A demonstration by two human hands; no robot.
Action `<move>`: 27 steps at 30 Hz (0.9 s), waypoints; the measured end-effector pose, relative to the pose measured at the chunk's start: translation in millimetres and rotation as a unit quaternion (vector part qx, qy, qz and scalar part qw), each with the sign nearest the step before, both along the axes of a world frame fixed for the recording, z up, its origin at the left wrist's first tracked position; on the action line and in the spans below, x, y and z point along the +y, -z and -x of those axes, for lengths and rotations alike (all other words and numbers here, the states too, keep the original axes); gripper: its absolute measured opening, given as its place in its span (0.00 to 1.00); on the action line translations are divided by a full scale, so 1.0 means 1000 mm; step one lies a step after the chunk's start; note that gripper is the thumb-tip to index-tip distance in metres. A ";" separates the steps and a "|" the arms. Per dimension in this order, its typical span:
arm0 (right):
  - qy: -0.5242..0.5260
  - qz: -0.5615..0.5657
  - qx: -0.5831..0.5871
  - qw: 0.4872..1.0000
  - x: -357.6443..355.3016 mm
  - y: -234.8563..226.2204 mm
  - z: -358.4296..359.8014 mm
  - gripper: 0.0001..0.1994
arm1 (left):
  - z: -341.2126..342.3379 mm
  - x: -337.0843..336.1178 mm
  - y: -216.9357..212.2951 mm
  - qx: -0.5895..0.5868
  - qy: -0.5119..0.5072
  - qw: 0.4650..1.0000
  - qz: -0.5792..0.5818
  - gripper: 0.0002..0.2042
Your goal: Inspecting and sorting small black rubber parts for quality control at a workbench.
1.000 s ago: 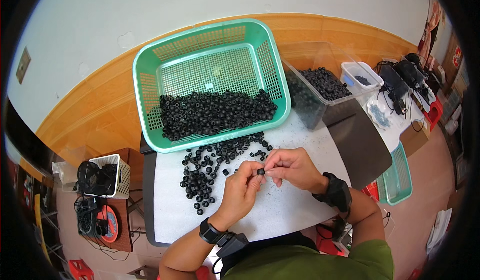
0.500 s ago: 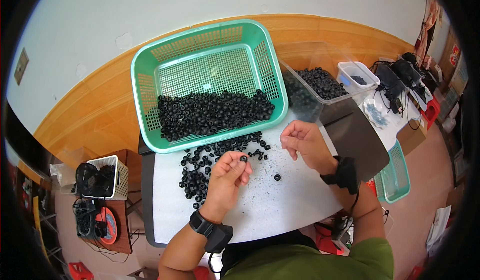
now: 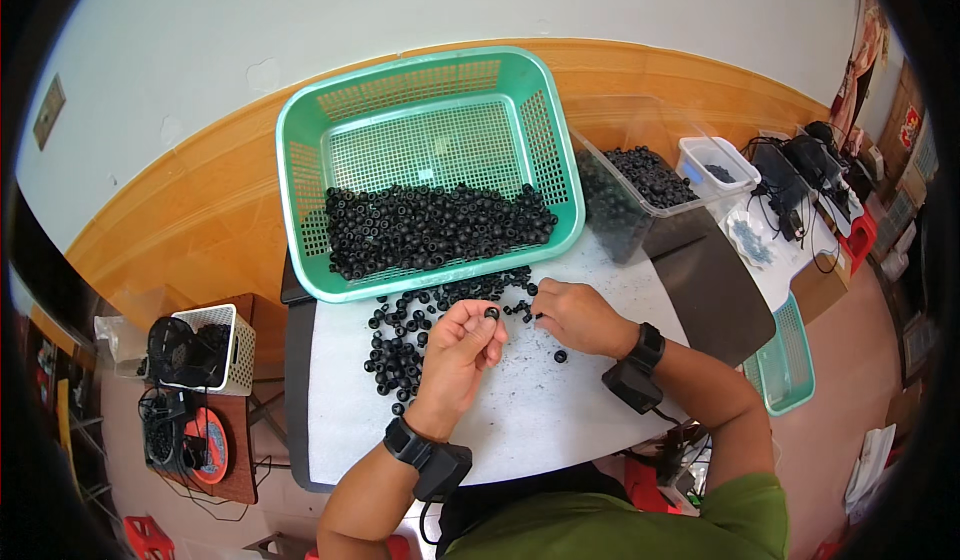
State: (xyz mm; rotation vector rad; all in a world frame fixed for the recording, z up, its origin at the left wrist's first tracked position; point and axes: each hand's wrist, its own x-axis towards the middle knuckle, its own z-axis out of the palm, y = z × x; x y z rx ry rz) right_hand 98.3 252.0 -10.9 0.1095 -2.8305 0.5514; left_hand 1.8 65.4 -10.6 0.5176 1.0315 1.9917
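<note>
From my remote station, in front of the green mesh basket [image 3: 430,279], my left hand [image 3: 450,358] pinches one holed black bead [image 3: 492,313] between closed fingers [image 3: 462,312], my right hand's [image 3: 588,322] hold is unclear over small black pieces [image 3: 519,309], and many loose beads [image 3: 385,360] remain.

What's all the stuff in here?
Table: one, white-topped, middle
Big basket: one, green, back of table
Clear box: one, see-through, right of basket
Round pieces: countless, black, in basket, box, on table
Tub: one, white, far right
Small basket: one, green, lower right
Square basket: one, cream, left
Tray: one, orange, lower left
Wall: one, white, back
Wristbands: two, black, both wrists
Left hand: one, bare, holding one round piece
Right hand: one, bare, by round pieces
</note>
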 end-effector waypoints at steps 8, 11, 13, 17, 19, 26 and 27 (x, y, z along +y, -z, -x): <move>0.019 0.470 -0.067 0.880 0.000 -0.021 -0.010 0.06 | -0.007 0.001 0.000 0.017 0.045 0.999 0.021 0.06; -0.012 0.436 -0.024 0.900 -0.009 -0.034 -0.015 0.07 | -0.012 0.001 -0.002 0.016 0.059 0.997 0.038 0.06; -0.047 0.396 0.015 0.917 -0.011 -0.032 -0.016 0.07 | -0.013 0.003 0.002 0.015 0.058 0.998 0.031 0.06; -0.092 0.344 0.087 0.930 -0.017 -0.031 -0.015 0.07 | -0.013 0.003 0.007 0.007 0.061 0.998 0.017 0.06; -0.088 0.340 0.093 0.932 -0.017 -0.031 -0.016 0.07 | -0.014 0.002 0.009 0.003 0.066 0.998 0.018 0.07; -0.082 0.290 0.122 0.946 -0.019 -0.030 -0.015 0.07 | -0.018 0.001 0.007 -0.042 0.075 0.996 -0.002 0.08; -0.083 0.289 0.120 0.946 -0.019 -0.030 -0.015 0.07 | -0.018 0.001 0.007 -0.043 0.074 0.996 -0.003 0.08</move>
